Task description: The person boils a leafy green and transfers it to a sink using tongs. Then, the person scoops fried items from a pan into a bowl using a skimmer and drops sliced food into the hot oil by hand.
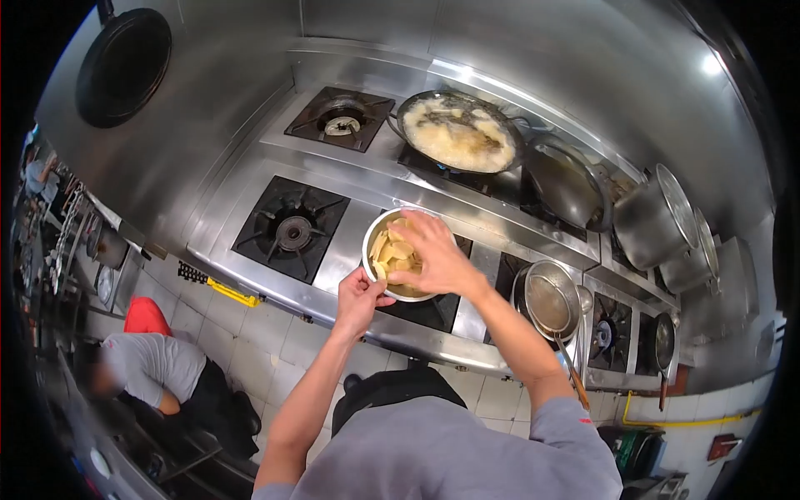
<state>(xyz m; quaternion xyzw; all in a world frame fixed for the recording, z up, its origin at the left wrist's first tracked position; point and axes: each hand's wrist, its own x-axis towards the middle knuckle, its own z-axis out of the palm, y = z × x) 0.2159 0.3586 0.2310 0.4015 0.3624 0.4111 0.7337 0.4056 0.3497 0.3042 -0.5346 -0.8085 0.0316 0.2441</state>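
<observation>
In front of me is a white-rimmed bowl point(367, 243) of pale yellow potato slices point(392, 252), over the front of the stove. My left hand point(359, 302) pinches the bowl's near left rim between thumb and fingers. Inside the bowl, my right hand point(435, 257) is curled over the slices, thumb and fingers apart around some of them; its palm hides part of the contents. A large wok point(402, 125) on the back burner beyond the bowl holds bubbling, foamy oil point(454, 137).
Bare burners stand at front left point(292, 234) and back left point(340, 125). Right of the bowl are a strainer point(552, 298) on a pan, a tilted wok point(562, 183) and large pots point(654, 221). Behind me at left, a person point(162, 367) bends over.
</observation>
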